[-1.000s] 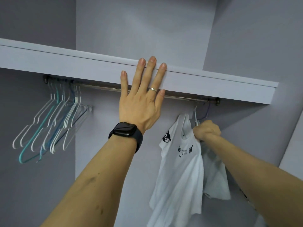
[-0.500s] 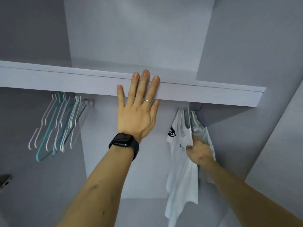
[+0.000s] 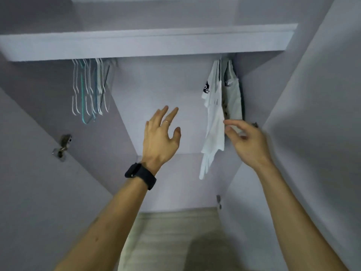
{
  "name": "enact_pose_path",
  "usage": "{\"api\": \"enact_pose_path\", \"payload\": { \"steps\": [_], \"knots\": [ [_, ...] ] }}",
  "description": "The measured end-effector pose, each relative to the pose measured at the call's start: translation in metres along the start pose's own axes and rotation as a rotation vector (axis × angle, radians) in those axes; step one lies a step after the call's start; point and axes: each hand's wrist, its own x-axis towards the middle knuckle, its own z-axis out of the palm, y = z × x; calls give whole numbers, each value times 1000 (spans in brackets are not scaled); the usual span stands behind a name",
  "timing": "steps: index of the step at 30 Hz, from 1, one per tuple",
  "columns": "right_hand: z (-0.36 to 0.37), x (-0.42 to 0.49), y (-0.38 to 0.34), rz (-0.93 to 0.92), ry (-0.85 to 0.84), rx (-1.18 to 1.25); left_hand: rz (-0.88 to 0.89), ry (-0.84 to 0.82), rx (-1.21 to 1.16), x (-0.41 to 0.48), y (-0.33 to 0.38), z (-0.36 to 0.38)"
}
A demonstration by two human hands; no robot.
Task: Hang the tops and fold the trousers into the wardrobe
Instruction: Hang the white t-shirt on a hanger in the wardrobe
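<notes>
Pale lilac-grey wardrobe walls, one long shelf overhead, light striped floor below, soft even light

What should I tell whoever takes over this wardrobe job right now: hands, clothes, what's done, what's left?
Left hand: open, in the air below the shelf, touching nothing.
Right hand: at the lower edge of the hanging tops; whether it pinches the cloth is unclear.
Done: white T-shirt and pale top hang at the right end.
Empty hangers hang at the left.
To do: fold the trousers; none in view.
</notes>
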Motion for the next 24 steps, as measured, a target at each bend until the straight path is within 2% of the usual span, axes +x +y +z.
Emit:
{"api": "enact_pose_path", "payload": {
  "steps": [6, 11, 16, 21, 24],
  "knots": [
    [16, -76, 37, 38, -9, -96, -58, -233, -22, -61, -43, 37],
    [38, -130, 59, 220, 39, -296, 87, -503, -85, -70, -59, 73],
    [47, -205, 60, 439, 214, -387, 378, -741, -176, -74, -33, 106],
    [41, -301, 39, 697, 580, -428, 760, -1047, -214, -117, 30, 131],
    [35, -357, 26, 845, 728, -484, 926, -1182, -266, -162, 76, 139]
  ]
}}
